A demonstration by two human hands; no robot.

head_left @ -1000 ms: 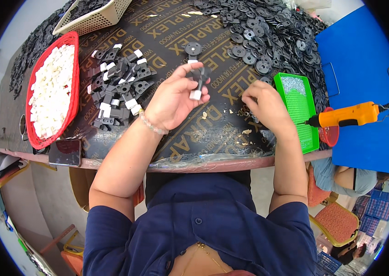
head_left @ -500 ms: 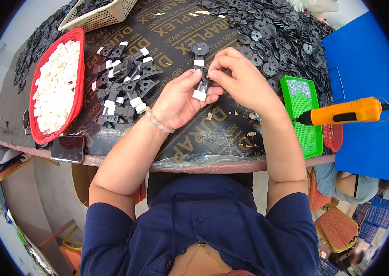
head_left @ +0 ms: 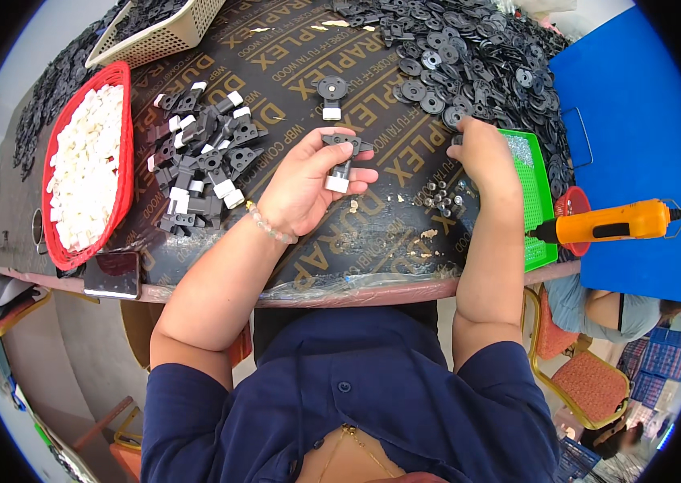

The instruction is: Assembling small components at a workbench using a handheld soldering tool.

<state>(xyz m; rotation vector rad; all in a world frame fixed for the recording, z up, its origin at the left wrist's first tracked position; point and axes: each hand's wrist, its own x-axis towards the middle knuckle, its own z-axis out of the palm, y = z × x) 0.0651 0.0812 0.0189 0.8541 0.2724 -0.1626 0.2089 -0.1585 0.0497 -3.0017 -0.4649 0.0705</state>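
Observation:
My left hand (head_left: pixel 302 179) is closed around a black plastic bracket (head_left: pixel 344 148) with a white block on its near end, the thumb pressing on top. Just beyond it, a black round-headed part (head_left: pixel 332 88) with a white tip lies on the table. My right hand (head_left: pixel 485 154) is at the near edge of a heap of black disc-shaped parts (head_left: pixel 445 60), its thumb and fingers closed around a black plastic part whose shape is mostly hidden. Several small metal screws (head_left: pixel 442 198) lie to the left of my right forearm.
Assembled black-and-white brackets (head_left: pixel 210 153) lie in a pile at left, beside a red basket (head_left: pixel 126 153) of white blocks. A phone (head_left: pixel 113 274) rests at the table edge. At right are a green tray (head_left: pixel 546 241), an orange electric screwdriver (head_left: pixel 618 220) and a red bowl (head_left: pixel 572 201).
My right hand has left the bracket and moved right to the heap of black parts. The bracket stays in my left hand, and the screws are now more exposed.

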